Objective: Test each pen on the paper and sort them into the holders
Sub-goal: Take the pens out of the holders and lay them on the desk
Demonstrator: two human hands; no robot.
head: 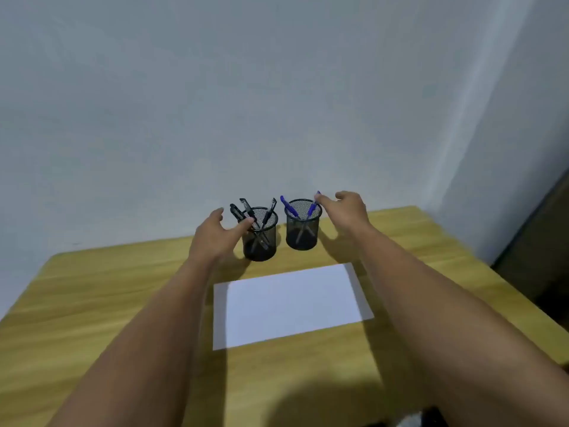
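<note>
Two bare hands reach toward the holders at centre frame. Left hand: fingers spread wide, thumb tip at the rim of the left black wire-mesh cylinder holder, gripping nothing. Right hand: fingers loosely parted, a fingertip at or touching the cap of a blue plastic pen; whether it pinches cannot be told.

Left holder: several black plastic pens, leaning crossed. Right black mesh holder, just beside it: two blue pens, leaning apart.

White rectangular paper sheet: flat on the yellow wood-grain tabletop, below the holders in the frame, apparently unmarked.

Handling, as judged: pens light, stiff, smooth-barrelled, apt to slip; best taken by the upper barrel where it clears the rim. Holders light and easily tipped; steady at the wall. Paper thin, liable to slide under a pen stroke.
</note>
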